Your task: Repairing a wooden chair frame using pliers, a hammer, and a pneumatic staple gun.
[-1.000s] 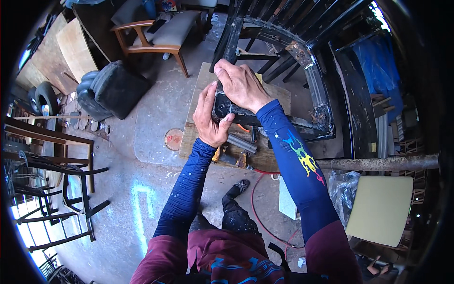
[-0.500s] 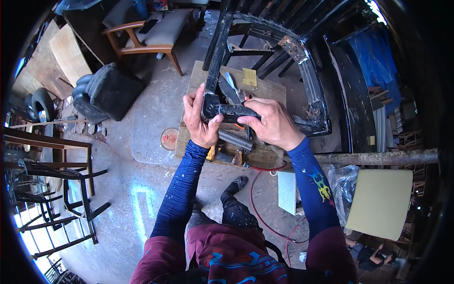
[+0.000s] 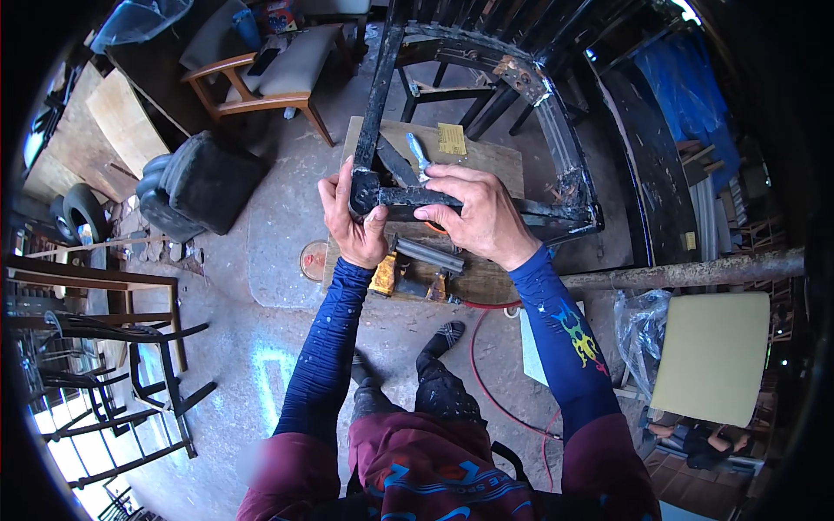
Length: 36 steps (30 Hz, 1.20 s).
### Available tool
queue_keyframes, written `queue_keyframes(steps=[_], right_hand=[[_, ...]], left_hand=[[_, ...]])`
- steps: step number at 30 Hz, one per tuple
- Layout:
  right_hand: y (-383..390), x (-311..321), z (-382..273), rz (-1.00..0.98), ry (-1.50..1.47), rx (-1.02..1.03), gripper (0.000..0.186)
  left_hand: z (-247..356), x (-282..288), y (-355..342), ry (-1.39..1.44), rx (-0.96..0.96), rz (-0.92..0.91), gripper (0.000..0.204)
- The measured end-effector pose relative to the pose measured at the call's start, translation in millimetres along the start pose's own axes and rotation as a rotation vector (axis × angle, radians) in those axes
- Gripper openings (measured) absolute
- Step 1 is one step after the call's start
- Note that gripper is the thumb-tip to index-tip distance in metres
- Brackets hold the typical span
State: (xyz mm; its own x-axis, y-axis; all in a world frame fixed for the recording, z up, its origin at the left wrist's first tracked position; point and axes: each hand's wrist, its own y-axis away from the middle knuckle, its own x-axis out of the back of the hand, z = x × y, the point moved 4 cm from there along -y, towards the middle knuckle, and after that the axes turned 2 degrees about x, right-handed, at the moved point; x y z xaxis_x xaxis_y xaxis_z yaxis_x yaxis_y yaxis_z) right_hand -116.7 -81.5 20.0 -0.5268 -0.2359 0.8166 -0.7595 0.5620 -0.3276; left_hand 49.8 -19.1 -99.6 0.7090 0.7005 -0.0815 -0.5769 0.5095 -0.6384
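Frame (image 3: pixel 566 143): black, pale scuffs. Left sleeve (image 3: pixel 326 343): navy, white specks. Right sleeve (image 3: pixel 569 347): navy, multicoloured motif. Table (image 3: pixel 504 165): brown.

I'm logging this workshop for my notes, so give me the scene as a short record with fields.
Left hand: gripping a corner of the black frame
Right hand: on the frame's near rail, thumb on the near side
Underneath: wooden board
On the board: blue-handled tool, yellow sheet, yellow-and-black tool
Upper left: wooden armchair with grey seat
Right side: pale yellow panel
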Motion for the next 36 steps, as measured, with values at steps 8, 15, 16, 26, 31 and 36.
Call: queue_keyframes(steps=[8, 15, 16, 26, 31, 36], right_hand=[[-5.8, -1.7, 5.2, -0.014, -0.047, -0.018, 0.039], [-7.0, -0.8, 8.8, -0.001, -0.067, -0.1, 0.042], [-6.3, -1.5, 7.8, 0.005, -0.043, -0.069, 0.042], [25.8, 1.7, -32.0, 0.534, 0.009, 0.137, 0.031], [165.1, -124.1, -9.9, 0.112, -0.073, -0.07, 0.026], [213.1, -252.8, 70.0, -0.21, 0.364, -0.35, 0.076]], left_hand=[[-3.0, -1.8, 0.2, 0.026, -0.033, 0.012, 0.081], [1.3, -1.2, -2.6, -0.066, -0.079, -0.036, 0.098], [2.2, -1.9, -2.2, -0.064, -0.08, -0.043, 0.098], [-12.5, 0.0, 2.4, -0.107, -0.113, -0.012, 0.088], [-8.5, -3.0, -2.5, -0.04, -0.063, 0.006, 0.085], [-10.5, -0.2, 1.6, -0.002, -0.007, 0.025, 0.084]])
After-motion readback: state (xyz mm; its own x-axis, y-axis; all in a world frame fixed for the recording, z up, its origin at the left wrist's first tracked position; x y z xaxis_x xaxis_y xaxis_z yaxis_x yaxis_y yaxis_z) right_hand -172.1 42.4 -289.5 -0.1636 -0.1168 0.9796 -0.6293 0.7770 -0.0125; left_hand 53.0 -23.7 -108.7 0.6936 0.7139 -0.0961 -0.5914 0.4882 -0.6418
